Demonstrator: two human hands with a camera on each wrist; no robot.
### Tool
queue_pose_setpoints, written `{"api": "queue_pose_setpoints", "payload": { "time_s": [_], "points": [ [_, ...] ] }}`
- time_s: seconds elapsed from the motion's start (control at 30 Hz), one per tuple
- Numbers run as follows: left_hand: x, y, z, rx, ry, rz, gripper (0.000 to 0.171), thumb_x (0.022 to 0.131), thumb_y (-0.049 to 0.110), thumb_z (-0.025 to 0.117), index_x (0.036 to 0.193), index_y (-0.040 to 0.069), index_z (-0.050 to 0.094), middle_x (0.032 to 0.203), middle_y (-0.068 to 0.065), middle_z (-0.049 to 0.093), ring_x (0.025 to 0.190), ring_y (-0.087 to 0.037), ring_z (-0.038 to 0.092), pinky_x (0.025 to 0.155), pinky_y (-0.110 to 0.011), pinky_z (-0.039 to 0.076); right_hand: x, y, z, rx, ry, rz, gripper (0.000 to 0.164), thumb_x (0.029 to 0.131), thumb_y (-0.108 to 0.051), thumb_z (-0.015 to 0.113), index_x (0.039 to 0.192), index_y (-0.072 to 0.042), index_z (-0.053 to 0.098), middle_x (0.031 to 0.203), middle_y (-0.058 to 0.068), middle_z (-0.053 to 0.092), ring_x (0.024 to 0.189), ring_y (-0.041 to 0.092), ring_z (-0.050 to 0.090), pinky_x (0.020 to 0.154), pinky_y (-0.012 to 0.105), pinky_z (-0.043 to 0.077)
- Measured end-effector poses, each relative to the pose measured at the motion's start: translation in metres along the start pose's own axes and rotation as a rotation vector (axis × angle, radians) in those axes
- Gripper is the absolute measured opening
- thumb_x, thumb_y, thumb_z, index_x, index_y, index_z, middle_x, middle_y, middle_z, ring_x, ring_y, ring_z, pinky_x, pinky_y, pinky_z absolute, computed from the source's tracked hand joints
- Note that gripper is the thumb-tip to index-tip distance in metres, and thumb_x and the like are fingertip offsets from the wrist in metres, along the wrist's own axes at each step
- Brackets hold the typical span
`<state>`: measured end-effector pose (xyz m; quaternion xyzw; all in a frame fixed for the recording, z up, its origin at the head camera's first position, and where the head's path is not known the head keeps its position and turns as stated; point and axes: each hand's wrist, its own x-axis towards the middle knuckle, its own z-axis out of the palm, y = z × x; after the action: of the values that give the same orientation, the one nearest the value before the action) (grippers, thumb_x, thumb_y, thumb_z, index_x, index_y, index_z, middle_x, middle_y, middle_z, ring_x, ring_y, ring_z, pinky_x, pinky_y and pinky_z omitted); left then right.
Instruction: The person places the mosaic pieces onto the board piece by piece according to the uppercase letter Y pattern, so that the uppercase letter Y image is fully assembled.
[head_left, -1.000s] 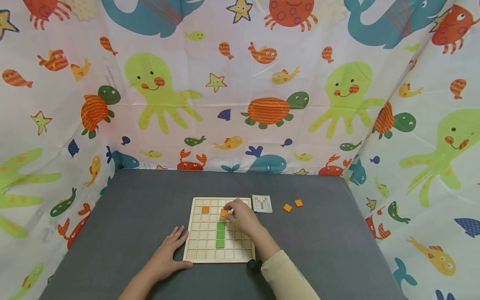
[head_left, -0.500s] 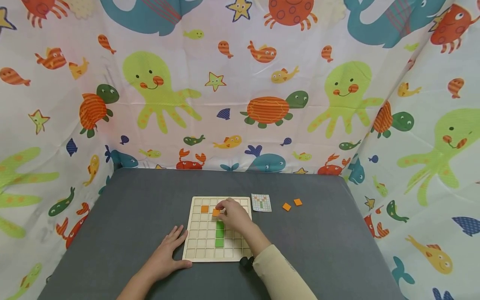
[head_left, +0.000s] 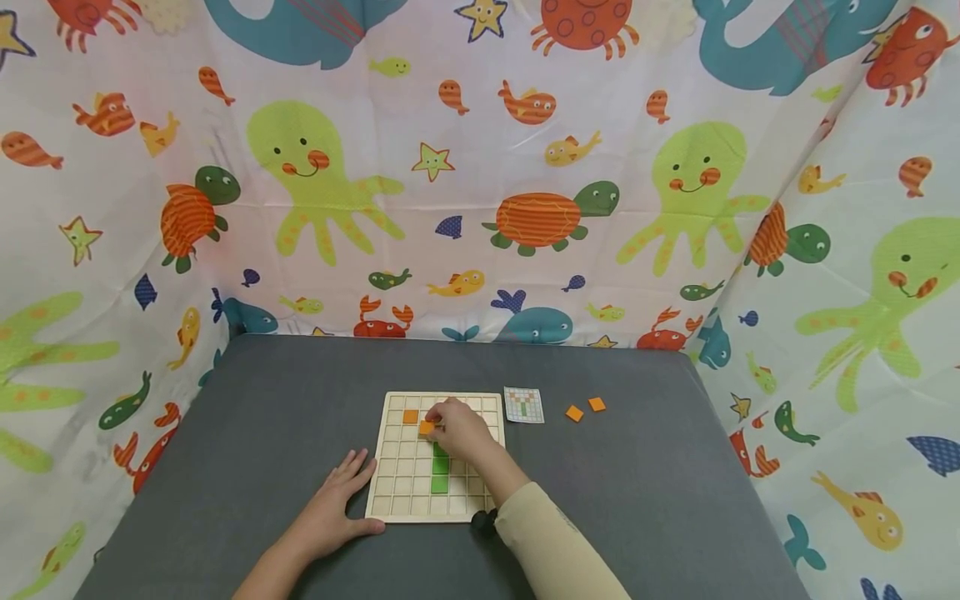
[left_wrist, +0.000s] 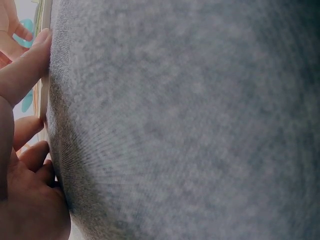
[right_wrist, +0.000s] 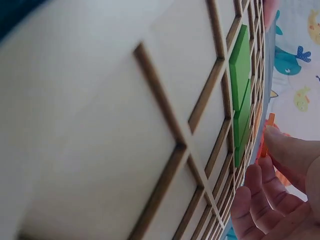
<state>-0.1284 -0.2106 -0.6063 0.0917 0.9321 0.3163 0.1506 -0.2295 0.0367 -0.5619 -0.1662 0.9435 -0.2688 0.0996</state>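
A wooden grid board (head_left: 401, 505) lies on the grey table. My right hand (head_left: 461, 432) pinches an orange square tile (head_left: 426, 428) between thumb and fingers, close over the board's upper rows. In the right wrist view the same orange tile (right_wrist: 268, 135) shows edge-on at the fingertips. Several green tiles (head_left: 440, 484) form a column in the board's middle. Another orange tile (head_left: 410, 417) sits in a cell at the upper left. My left hand (head_left: 335, 507) has its fingers spread at the board's left edge, thumb at the near left corner.
To the board's right lies a small printed card (head_left: 523, 406) with a coloured grid pattern. Two loose orange tiles (head_left: 574, 413) lie farther right on the grey table (head_left: 645, 483). A curtain printed with sea animals (head_left: 480, 167) stands behind and at both sides.
My right hand has moved left over the board with the orange tile, toward the one in the upper left cell. My left hand has stayed at the board's edge.
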Motion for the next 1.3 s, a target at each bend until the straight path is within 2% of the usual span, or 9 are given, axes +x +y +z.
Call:
{"api": "queue_pose_setpoints", "payload": {
  "time_s": [0.2, 0.43, 0.63, 0.8, 1.07, 1.3],
  "points": [
    [0.002, 0.000, 0.000, 0.006, 0.006, 0.007, 0.111, 0.066, 0.061, 0.086, 0.156, 0.014, 0.041, 0.167, -0.012, 0.025, 0.156, -0.037, 0.011, 0.122, -0.063, 0.018, 0.003, -0.003, 0.002, -0.030, 0.001, 0.006, 0.023, 0.092, -0.020, 0.075, 0.114, -0.016, 0.074, 0.106, -0.001, 0.064, 0.094, 0.016, 0.065, 0.081, 0.034, 0.056],
    [0.002, 0.001, 0.000, 0.004, 0.011, 0.021, 0.110, 0.066, 0.059, 0.087, 0.155, 0.013, 0.041, 0.167, -0.012, 0.026, 0.156, -0.037, 0.012, 0.122, -0.062, 0.018, 0.004, -0.002, 0.004, -0.087, -0.027, 0.030, 0.021, 0.091, -0.019, 0.076, 0.112, -0.017, 0.076, 0.104, -0.002, 0.064, 0.089, 0.014, 0.062, 0.078, 0.032, 0.055],
    [0.002, 0.002, 0.000, 0.001, 0.015, 0.027, 0.109, 0.067, 0.058, 0.087, 0.155, 0.013, 0.041, 0.166, -0.013, 0.026, 0.156, -0.037, 0.012, 0.122, -0.063, 0.018, 0.007, -0.003, 0.006, -0.104, -0.017, 0.030, 0.021, 0.089, -0.019, 0.078, 0.110, -0.018, 0.076, 0.102, -0.002, 0.064, 0.085, 0.011, 0.060, 0.076, 0.031, 0.054],
    [0.002, 0.002, 0.000, -0.001, 0.010, 0.025, 0.109, 0.067, 0.058, 0.087, 0.156, 0.014, 0.041, 0.167, -0.012, 0.025, 0.156, -0.037, 0.012, 0.122, -0.062, 0.018, 0.006, -0.002, 0.005, -0.081, -0.015, 0.024, 0.021, 0.089, -0.020, 0.079, 0.109, -0.017, 0.076, 0.101, -0.003, 0.063, 0.083, 0.011, 0.059, 0.075, 0.030, 0.053],
    [0.001, 0.002, -0.001, 0.004, -0.002, 0.007, 0.110, 0.067, 0.059, 0.086, 0.156, 0.014, 0.040, 0.167, -0.012, 0.024, 0.156, -0.037, 0.010, 0.121, -0.064, 0.018, -0.003, 0.003, -0.008, 0.010, 0.009, 0.019, 0.022, 0.092, -0.017, 0.074, 0.114, -0.015, 0.075, 0.108, 0.001, 0.065, 0.094, 0.016, 0.066, 0.076, 0.032, 0.055],
    [-0.001, 0.003, -0.002, 0.004, -0.001, 0.001, 0.111, 0.067, 0.060, 0.086, 0.156, 0.014, 0.040, 0.167, -0.012, 0.024, 0.156, -0.038, 0.011, 0.121, -0.064, 0.018, -0.013, 0.006, -0.018, 0.013, 0.039, -0.003, 0.023, 0.093, -0.018, 0.074, 0.116, -0.015, 0.074, 0.111, 0.001, 0.066, 0.093, 0.016, 0.066, 0.073, 0.030, 0.055]
  ]
}}
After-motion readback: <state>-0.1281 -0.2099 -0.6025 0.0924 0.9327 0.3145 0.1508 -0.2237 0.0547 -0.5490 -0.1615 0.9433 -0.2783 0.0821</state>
